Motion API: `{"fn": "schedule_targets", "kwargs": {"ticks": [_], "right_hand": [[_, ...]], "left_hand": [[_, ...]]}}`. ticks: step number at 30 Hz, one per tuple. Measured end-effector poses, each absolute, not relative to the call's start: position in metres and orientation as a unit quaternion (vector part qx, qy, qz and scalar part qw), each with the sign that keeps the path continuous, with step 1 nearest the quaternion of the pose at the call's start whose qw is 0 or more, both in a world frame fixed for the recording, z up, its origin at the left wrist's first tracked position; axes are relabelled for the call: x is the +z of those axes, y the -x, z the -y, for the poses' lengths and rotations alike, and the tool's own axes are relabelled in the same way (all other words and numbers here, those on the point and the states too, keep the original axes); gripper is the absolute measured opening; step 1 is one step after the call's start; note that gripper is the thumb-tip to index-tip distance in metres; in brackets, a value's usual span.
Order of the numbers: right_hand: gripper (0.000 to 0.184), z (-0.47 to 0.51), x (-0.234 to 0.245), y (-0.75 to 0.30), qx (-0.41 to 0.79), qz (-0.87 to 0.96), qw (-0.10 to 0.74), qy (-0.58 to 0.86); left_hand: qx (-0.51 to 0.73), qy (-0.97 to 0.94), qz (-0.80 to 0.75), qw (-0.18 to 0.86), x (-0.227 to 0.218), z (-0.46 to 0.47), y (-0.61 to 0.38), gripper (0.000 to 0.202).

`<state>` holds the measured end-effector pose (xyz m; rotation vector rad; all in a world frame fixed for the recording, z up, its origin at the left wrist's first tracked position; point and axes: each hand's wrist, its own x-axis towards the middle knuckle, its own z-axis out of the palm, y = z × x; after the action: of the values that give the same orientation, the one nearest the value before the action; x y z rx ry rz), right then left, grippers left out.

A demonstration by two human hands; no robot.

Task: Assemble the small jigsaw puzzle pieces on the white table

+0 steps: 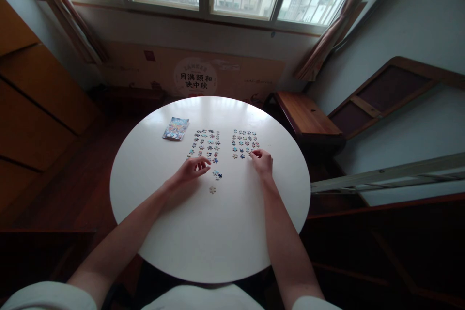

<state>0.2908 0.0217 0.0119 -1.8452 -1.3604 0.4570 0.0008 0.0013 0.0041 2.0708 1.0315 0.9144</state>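
Observation:
Small jigsaw puzzle pieces lie in two gridded groups on a round white table [218, 232]: a left group [209, 147] and a right group [240, 143]. My left hand [192, 168] hovers at the near edge of the left group, its fingers loosely curled and apart, with nothing visible in them. At the near right corner of the other group, my right hand [262, 160] has thumb and fingertips pinched on a puzzle piece [251, 154]. A little cluster of pieces [217, 175] lies between the hands. Nearer to me rests a single pale piece [212, 190].
A colourful printed packet [176, 128] lies on the table's far left. Beyond the table, a wooden bench [308, 115] stands to the right, and a printed cardboard panel [240, 75] leans under the window. Orange-brown cabinets [32, 101] are at the left.

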Motion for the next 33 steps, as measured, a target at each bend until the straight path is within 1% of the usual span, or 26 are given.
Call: {"fn": "schedule_targets", "kwargs": {"ticks": [2, 5, 7, 9, 13, 17, 21, 24, 26, 29, 33], "right_hand": [[0.012, -0.022, 0.009, -0.292, 0.161, 0.542, 0.365, 0.739], [0.009, -0.022, 0.006, -0.29, 0.087, 0.557, 0.338, 0.754], [0.01, -0.021, 0.006, -0.288, 0.045, 0.57, 0.346, 0.744], [0.01, -0.02, 0.007, -0.284, 0.039, 0.591, 0.366, 0.717], [0.012, -0.019, 0.008, -0.273, 0.085, 0.648, 0.404, 0.64], [0.012, -0.015, 0.009, -0.258, 0.136, 0.695, 0.42, 0.568], [0.012, -0.009, 0.01, -0.244, 0.158, 0.72, 0.424, 0.527], [0.012, -0.004, 0.009, -0.234, 0.185, 0.727, 0.429, 0.503], [0.012, -0.002, 0.007, -0.228, 0.202, 0.729, 0.434, 0.489], [0.012, 0.0, 0.005, -0.221, 0.214, 0.735, 0.44, 0.47], [0.013, 0.002, 0.003, -0.215, 0.235, 0.731, 0.454, 0.452]], "left_hand": [[0.343, -0.789, -0.395, 0.323, 0.006, 0.0, -0.001, 0.017], [0.323, -0.796, -0.394, 0.326, 0.01, 0.003, -0.001, 0.018], [0.298, -0.809, -0.38, 0.333, 0.015, 0.007, -0.002, 0.02], [0.271, -0.83, -0.35, 0.34, 0.022, 0.01, -0.003, 0.022], [0.217, -0.873, -0.28, 0.334, 0.032, 0.015, -0.005, 0.031], [0.184, -0.897, -0.254, 0.31, 0.033, 0.016, -0.006, 0.027], [0.189, -0.888, -0.257, 0.33, 0.03, 0.015, -0.005, 0.018], [0.186, -0.874, -0.258, 0.368, 0.03, 0.015, -0.005, 0.017], [0.188, -0.869, -0.261, 0.376, 0.03, 0.015, -0.005, 0.018], [0.205, -0.867, -0.28, 0.359, 0.028, 0.015, -0.007, 0.02], [0.258, -0.851, -0.35, 0.294, 0.018, 0.012, -0.01, 0.027]]}}
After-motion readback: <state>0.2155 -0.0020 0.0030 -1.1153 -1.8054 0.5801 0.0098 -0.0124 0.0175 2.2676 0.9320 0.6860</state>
